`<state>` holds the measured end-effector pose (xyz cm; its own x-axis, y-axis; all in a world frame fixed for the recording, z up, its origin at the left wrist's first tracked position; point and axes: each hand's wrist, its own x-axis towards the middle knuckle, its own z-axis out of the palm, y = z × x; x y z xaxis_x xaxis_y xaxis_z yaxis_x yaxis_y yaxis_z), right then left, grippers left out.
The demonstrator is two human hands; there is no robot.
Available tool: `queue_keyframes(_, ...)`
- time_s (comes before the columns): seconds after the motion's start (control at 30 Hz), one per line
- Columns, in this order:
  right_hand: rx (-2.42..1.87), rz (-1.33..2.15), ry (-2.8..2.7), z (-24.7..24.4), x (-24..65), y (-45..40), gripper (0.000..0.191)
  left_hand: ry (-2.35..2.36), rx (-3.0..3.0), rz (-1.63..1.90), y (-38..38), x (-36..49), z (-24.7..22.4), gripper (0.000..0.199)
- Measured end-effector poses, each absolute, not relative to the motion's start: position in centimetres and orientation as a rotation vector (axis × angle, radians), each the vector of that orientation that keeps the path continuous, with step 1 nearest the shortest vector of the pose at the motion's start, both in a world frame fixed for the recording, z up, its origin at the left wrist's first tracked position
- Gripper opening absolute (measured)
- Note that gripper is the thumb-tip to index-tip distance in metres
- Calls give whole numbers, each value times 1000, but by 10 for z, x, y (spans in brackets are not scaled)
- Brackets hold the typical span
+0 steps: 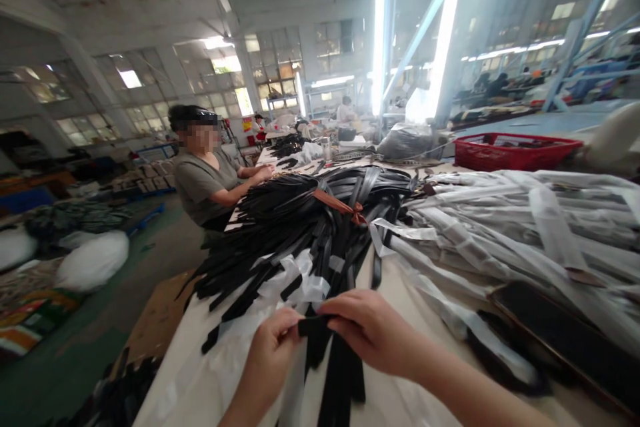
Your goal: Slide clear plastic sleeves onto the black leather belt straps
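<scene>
our left hand [267, 353] and right hand [373, 337] meet low over the near part of the worktop [395, 300], the fingers [340, 313] of both clenched in a pinch on the end of one black strap [313, 327], whose length hangs down between them; gripping from both sides seems to keep the flat end steady. this strap lies at the near end of a large heap of black straps [295, 233], laid lengthwise along the worktop, probably so single pieces can be drawn out without tangling. an orange-brown tie [340, 205] cinches the heap, apparently to keep it together as one lot, and white film strips [295, 280] lie among its near ends. to our right, long white-wrapped bundles [500, 227] lie in their own group beside a dark flat panel [565, 327], with a red plastic basket [515, 150] beyond. farther along, a co-worker [205, 173] rests both forearms on the worktop.
</scene>
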<state>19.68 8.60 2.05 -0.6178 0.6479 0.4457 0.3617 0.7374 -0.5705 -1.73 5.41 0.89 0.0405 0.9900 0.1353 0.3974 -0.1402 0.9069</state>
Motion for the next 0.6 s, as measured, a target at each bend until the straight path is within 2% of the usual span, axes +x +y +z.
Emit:
queue_keyframes(0.1, -884, 521, -2269, 15, 191, 83, 35, 1487, 1518, 1158, 54, -20, 4, 10)
queue_keyframes(0.2, -929, 508, -2261, 12, 194, 89, 28, 1520, 1282, 1159, 54, -21, 0, 40)
queue_keyframes(0.27, -924, 487, -2263, 14, 195, 91, 24, 1469, 1242, 1143, 53, -20, 0, 50)
queue_keyframes(0.47, -864, 447, -2276, 21, 197, 88, 21, 1435, 1265, 1133, 48, -14, 10, 53)
queue_keyframes(0.6, -843, 449, -2282, 22, 199, 88, 22, 1426, 1249, 1145, 47, -13, 8, 48)
